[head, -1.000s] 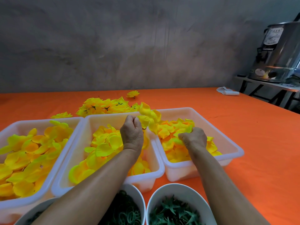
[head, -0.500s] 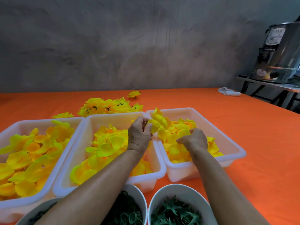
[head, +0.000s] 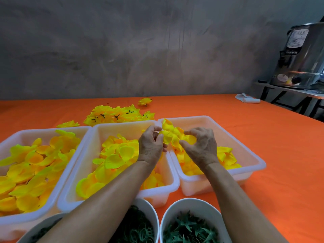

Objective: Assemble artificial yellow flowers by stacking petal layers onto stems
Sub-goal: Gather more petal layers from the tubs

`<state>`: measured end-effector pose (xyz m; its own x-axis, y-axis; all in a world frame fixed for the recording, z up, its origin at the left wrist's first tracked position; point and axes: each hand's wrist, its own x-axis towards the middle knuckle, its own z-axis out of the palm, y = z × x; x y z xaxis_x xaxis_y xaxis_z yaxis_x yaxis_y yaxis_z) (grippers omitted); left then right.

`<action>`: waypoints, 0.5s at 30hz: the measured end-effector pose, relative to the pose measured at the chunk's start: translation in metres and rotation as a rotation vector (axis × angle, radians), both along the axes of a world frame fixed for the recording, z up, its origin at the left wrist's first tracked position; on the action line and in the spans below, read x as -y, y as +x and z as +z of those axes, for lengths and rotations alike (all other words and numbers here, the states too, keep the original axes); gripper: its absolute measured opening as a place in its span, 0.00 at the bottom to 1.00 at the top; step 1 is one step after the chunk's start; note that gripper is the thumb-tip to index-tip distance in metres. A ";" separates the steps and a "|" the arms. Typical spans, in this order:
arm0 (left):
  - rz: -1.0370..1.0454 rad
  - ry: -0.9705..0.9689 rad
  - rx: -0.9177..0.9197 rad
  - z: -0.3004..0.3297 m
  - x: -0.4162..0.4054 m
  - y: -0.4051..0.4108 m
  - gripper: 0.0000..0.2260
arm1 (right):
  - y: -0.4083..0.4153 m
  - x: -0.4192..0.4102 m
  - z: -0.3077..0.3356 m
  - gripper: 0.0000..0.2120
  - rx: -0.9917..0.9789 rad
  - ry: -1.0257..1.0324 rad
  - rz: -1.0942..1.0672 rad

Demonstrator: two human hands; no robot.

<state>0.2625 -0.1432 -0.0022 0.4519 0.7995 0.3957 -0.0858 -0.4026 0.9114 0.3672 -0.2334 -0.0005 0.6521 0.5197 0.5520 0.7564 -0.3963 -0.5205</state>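
My left hand [head: 151,146] pinches a partly stacked yellow flower [head: 167,133] above the wall between the middle tray [head: 91,176] and the right tray [head: 249,155]. My right hand [head: 201,146] is raised beside it, thumb and forefinger curled round a yellow petal layer [head: 190,139] that touches the flower. All three white trays, the left tray [head: 43,214] too, hold loose yellow petal layers. Finished yellow flowers [head: 117,116] lie in a heap behind the trays. No stem is visible inside the flower.
Two white bowls stand at the near edge: one with green rings [head: 140,232], one with green star-shaped calyx pieces [head: 189,227]. A single flower [head: 144,101] and a white cloth [head: 246,98] lie far back on the orange table. A steel urn [head: 301,58] stands at the right.
My right hand has lifted out of the right tray with a petal layer and come up to the flower. My left hand has lowered the flower slightly toward the right hand.
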 end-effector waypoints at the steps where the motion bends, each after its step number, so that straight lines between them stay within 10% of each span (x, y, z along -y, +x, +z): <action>1: -0.001 -0.003 -0.002 0.000 0.000 0.000 0.07 | 0.000 -0.001 -0.002 0.13 0.004 -0.052 -0.002; 15: 0.006 0.027 -0.021 0.000 0.001 0.001 0.08 | 0.006 0.000 -0.003 0.19 -0.198 -0.157 -0.293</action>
<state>0.2631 -0.1437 -0.0019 0.4555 0.7916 0.4073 -0.0638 -0.4274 0.9018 0.3733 -0.2333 -0.0031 0.8713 0.3641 0.3291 0.4905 -0.6673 -0.5605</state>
